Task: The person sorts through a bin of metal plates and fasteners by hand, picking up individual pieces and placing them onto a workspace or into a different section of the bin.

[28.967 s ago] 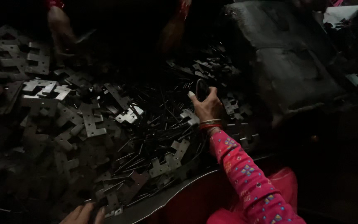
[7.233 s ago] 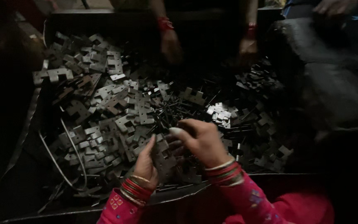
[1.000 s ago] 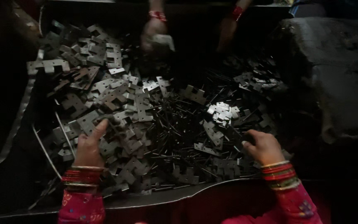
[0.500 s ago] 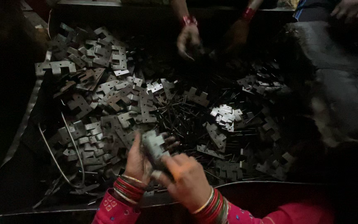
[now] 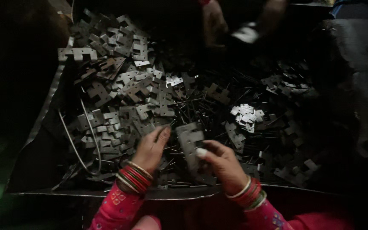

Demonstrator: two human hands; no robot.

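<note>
Hinge plate (image 5: 189,142), a notched grey metal piece, stood low in the middle of the frame, and your right hand (image 5: 223,164) had its grip clamped on the lower edge of it. Your left hand (image 5: 151,147) lay just beside, fingers together and bent on the heap of plates (image 5: 120,98), holding nothing that I could see. I think it was good to pinch the plate by its flat sides, away from sharp notches. Thin pins (image 5: 201,106) lay mixed in the tray (image 5: 47,110). Another person's hand (image 5: 213,23) worked at the upper edge.
</note>
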